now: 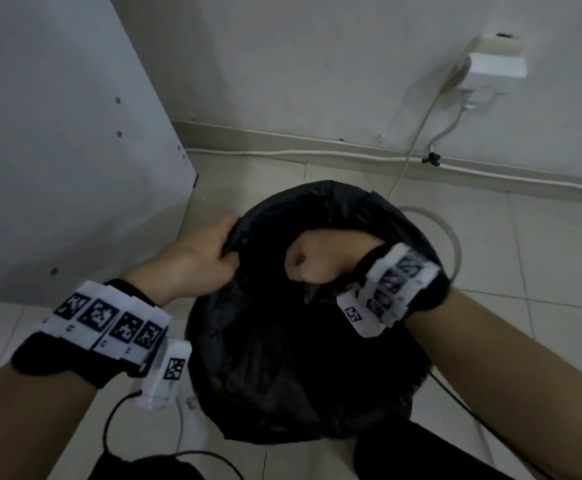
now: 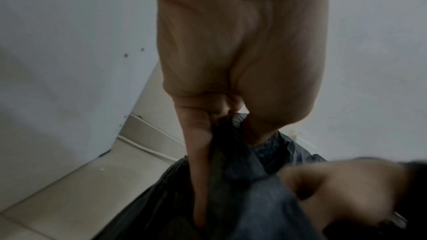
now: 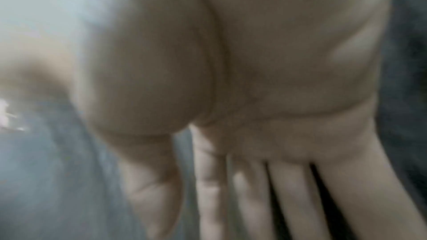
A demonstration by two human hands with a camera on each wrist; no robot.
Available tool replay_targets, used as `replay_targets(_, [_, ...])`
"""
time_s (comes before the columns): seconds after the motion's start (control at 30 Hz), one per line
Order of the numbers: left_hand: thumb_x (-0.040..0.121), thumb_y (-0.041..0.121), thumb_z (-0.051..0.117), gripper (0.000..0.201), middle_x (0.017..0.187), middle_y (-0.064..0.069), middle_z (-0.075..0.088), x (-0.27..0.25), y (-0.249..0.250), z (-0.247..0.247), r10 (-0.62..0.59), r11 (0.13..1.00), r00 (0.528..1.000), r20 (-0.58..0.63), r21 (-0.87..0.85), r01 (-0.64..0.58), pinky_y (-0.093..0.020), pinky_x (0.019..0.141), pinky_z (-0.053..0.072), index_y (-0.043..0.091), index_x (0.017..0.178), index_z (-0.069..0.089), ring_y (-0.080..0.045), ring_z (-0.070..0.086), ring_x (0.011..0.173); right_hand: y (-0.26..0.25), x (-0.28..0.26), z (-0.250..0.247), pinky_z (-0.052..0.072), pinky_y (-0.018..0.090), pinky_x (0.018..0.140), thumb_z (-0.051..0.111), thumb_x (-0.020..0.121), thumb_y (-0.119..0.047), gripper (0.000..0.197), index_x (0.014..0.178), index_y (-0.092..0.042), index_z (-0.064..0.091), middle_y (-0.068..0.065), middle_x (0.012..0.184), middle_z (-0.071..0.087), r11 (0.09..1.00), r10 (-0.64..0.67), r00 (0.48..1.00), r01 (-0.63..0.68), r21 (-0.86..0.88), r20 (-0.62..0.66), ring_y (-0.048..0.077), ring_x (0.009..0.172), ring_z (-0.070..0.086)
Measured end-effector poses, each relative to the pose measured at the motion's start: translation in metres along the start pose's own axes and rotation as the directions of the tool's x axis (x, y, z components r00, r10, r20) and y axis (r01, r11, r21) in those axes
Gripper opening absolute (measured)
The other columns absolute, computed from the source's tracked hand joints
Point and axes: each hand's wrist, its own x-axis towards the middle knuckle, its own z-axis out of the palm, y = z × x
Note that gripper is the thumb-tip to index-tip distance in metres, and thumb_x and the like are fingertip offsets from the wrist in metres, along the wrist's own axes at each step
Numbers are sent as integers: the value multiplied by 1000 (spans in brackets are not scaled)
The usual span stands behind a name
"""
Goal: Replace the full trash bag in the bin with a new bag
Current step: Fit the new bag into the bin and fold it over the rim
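Observation:
A black trash bag [image 1: 300,358] bulges over the bin, which is hidden beneath it. My left hand [image 1: 213,251] grips the bag's left rim; the left wrist view shows the left hand [image 2: 221,121] pinching bunched plastic of the bag [image 2: 242,171] between thumb and fingers. My right hand [image 1: 317,261] reaches down into the bag's mouth, its fingers out of sight in the head view. In the blurred right wrist view, the right hand [image 3: 254,189] has straight, spread fingers against the grey-black bag [image 3: 57,171] and holds nothing.
A white cabinet panel [image 1: 57,150] stands close on the left. A wall adaptor [image 1: 490,67] feeds cables [image 1: 317,154] along the baseboard, and a cable loop [image 1: 452,237] lies behind the bag. A thin black cord [image 1: 109,420] hangs from my left wrist. Tiled floor surrounds the bag.

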Motion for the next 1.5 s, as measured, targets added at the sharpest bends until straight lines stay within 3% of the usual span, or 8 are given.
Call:
replay_targets(0.23, [95, 6, 54, 34, 119, -4, 55, 7, -35, -36, -141, 986, 984, -110, -101, 130, -35, 91, 45, 20, 125, 46, -23, 53, 110, 23, -102, -93, 62, 47, 76, 64, 94, -35, 18, 97, -18, 69, 5, 89, 76, 952, 110, 814, 78, 295, -570, 27, 75, 72])
replay_targets(0.37, [95, 8, 57, 42, 129, 0, 58, 8, -53, -44, -267, 920, 957, -112, -325, 218, -47, 101, 48, 22, 133, 48, -25, 57, 117, 81, -79, -54, 62, 46, 78, 67, 80, -65, 72, 138, -27, 49, 3, 117, 68, 897, 356, 901, -254, 363, -250, 25, 85, 73])
replay_targets(0.63, [93, 33, 63, 48, 130, -10, 62, 20, -60, -27, -443, 734, 871, -213, -643, 216, -55, 80, 59, 16, 135, 49, -34, 65, 102, 80, -3, 3, 53, 32, 68, 41, 102, -52, 42, 108, -19, 66, 2, 86, 65, -19, 387, 887, 283, 959, -254, 19, 74, 63])
replay_targets(0.87, [103, 27, 51, 40, 124, -22, 64, 19, -57, -16, -431, 560, 891, -139, -816, 143, -44, 58, 63, 3, 135, 45, -39, 71, 86, 68, 0, 57, 50, 44, 96, 54, 99, -28, 37, 132, -13, 57, 6, 124, 62, 209, 705, 634, 242, 947, -318, 27, 114, 59])
replay_targets(1.07, [104, 28, 48, 35, 122, -20, 63, 24, -50, -3, -447, 486, 875, -186, -872, 63, -34, 52, 60, 3, 128, 45, -33, 70, 78, 9, 0, 101, 55, 50, 95, 56, 99, -17, 35, 133, -7, 57, 16, 127, 67, -286, 553, 811, 399, 871, -190, 35, 113, 66])
replay_targets(1.17, [101, 19, 54, 25, 113, -22, 65, 24, -42, 11, -461, 361, 874, -151, -932, 29, -36, 52, 61, 2, 118, 49, -33, 69, 74, 0, -4, 94, 52, 46, 100, 55, 96, -25, 33, 122, -9, 68, 12, 120, 72, -463, 636, 757, 531, 710, -151, 32, 110, 67])
replay_targets(1.4, [98, 16, 58, 38, 119, -22, 65, 13, 1, 58, -390, 43, 920, 33, -998, 55, -40, 57, 63, 2, 132, 48, -33, 72, 80, -35, -20, 136, 50, 25, 71, 60, 95, -34, 22, 96, -12, 56, 1, 91, 58, 83, 949, 162, 700, 709, -271, 15, 78, 54])
replay_targets(1.5, [99, 22, 58, 34, 109, -17, 72, 12, 10, 83, -299, 66, 951, 73, -993, 97, -38, 65, 64, 6, 129, 53, -30, 75, 81, -51, -6, 144, 56, 22, 76, 64, 94, -17, 9, 100, -15, 59, 4, 102, 63, 274, 804, 250, 649, 709, -539, 11, 90, 62])
